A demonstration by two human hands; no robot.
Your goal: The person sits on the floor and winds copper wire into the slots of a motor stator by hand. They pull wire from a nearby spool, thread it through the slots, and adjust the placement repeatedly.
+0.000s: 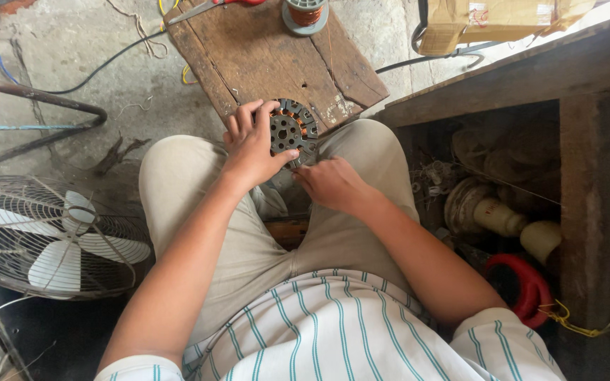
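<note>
The left hand (252, 144) grips a round motor stator (292, 130), thumb on its face and fingers curled over the far rim, holding it tilted at the near edge of a wooden board (270, 49) between the knees. The right hand (330, 182) sits just below it, fingers bent and pinched at the lower rim; what they pinch is too small to tell. Copper windings show in several slots along the upper rim, so winding looks partly done, though how many slots remain is unclear. A wire spool (306, 13) stands at the board's far end, with scissors (213, 7) beside it. A floor fan (51, 240) lies to the left.
</note>
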